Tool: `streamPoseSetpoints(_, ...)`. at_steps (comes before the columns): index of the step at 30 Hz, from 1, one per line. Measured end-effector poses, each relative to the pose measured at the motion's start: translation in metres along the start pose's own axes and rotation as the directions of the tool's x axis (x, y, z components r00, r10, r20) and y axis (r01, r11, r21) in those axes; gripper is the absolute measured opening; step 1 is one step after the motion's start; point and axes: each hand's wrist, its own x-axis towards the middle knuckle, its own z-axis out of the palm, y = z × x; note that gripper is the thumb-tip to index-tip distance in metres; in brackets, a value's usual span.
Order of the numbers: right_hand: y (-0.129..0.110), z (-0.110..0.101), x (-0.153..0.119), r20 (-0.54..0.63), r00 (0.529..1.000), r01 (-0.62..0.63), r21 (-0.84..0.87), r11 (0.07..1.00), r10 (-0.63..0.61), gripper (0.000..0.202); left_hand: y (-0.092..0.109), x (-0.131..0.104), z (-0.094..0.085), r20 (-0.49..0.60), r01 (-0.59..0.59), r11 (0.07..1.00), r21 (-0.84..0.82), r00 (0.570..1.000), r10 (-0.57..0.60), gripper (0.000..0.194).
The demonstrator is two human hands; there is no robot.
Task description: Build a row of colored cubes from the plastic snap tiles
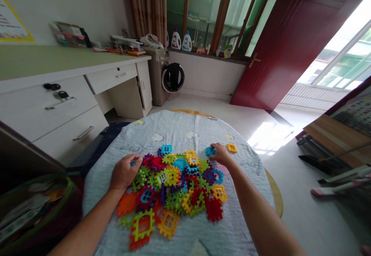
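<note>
A pile of interlocking plastic building tiles (pixel 174 176) in red, green, yellow, blue, purple and orange lies on a cloth-covered round table. Some tiles are solid squares; others have window shapes in them. At the pile's left edge, my left hand (pixel 125 172) is closed with curled fingers around a blue tile (pixel 133 163), mostly hidden by the fingers. My right hand (pixel 222 154) pinches another blue tile (pixel 210 151) just beyond the pile's right side. A yellow frame tile (pixel 232 147) lies apart, right of that hand.
The light blue cloth (pixel 185 130) covers the table, whose wooden rim (pixel 275 194) shows at the right. White drawers (pixel 63 105) stand to the left, above a bin (pixel 37 205). Behind are a washing machine (pixel 159 74) and a red door (pixel 278 43).
</note>
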Motion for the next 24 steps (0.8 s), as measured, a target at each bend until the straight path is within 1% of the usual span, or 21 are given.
streamPoseSetpoints(7, -0.002, -0.002, 0.003, 0.021, 1.0, 0.002, -0.011, 1.0, -0.001, 0.057, -0.003, 0.001, 0.001, 0.001, -0.001, 1.0, -0.001, 1.0, 0.001, 0.04)
streamPoseSetpoints(14, -0.008, -0.001, 0.008, 0.054, 0.998, -0.018, -0.04, 0.999, 0.02, 0.048, -0.003, 0.001, 0.002, -0.015, -0.009, 1.0, -0.01, 1.0, 0.009, 0.038)
streamPoseSetpoints(18, -0.009, -0.001, 0.012, 0.064, 0.998, -0.023, -0.053, 0.998, 0.026, 0.052, -0.004, 0.001, 0.002, -0.007, -0.007, 1.0, -0.012, 1.0, 0.007, 0.039)
streamPoseSetpoints(21, 0.001, -0.01, 0.017, 0.049, 0.998, -0.042, -0.06, 0.997, 0.045, 0.056, -0.006, 0.001, 0.003, -0.001, -0.011, 1.0, -0.008, 1.0, 0.011, 0.038)
streamPoseSetpoints(24, 0.021, -0.022, 0.023, 0.018, 0.995, -0.098, -0.071, 0.993, 0.1, 0.057, -0.008, 0.001, 0.003, 0.003, -0.007, 1.0, -0.003, 1.0, 0.007, 0.038)
